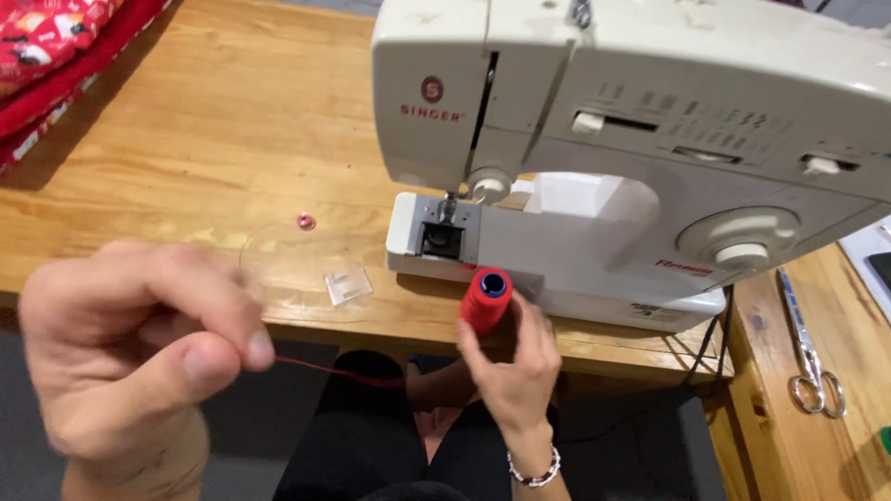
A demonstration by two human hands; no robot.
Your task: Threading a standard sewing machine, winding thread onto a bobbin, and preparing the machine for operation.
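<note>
Red thread spool (485, 299) stands upright in the right hand (513, 366), fingers closed around it, at six o'clock from the white sewing machine (640, 139). The left hand (139, 343), at nine o'clock from the spool, pinches the red thread (339, 373). Scissors (809, 345) lie at three o'clock on the wooden table (204, 139).

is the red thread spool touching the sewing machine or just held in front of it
Cannot tell. In the head view the right hand holds the red thread spool up, overlapping the white sewing machine base; neither contact nor gap shows plainly.
</note>
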